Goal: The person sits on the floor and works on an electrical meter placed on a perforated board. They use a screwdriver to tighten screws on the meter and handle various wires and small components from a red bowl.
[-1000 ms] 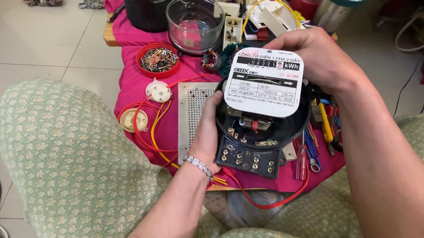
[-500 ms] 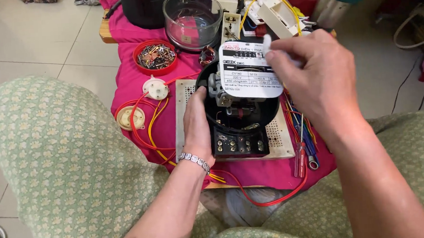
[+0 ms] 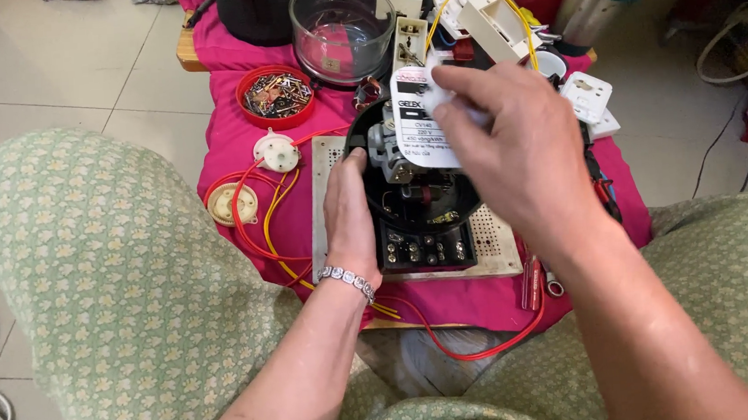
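The left hand (image 3: pixel 351 224) gripped the black meter base (image 3: pixel 421 203) on the table (image 3: pixel 240 140) — the right hand's (image 3: pixel 517 145) fingers pinched its white faceplate (image 3: pixel 421 125), apparently mid-removal — lifting it clear would need care.

Soft, even daylight filled the scene, bright without harsh glare. Shadows were faint, only a mild dark patch lying under the right hand (image 3: pixel 517 149) and inside the black meter housing (image 3: pixel 417 203). Pale reflections glinted on the glass bowl (image 3: pixel 339 30) and the floor tiles (image 3: pixel 54 74). The view was mostly sharp; the right hand's fingertips (image 3: pixel 448 84) were slightly motion-blurred, and the wide lens bent the edges.
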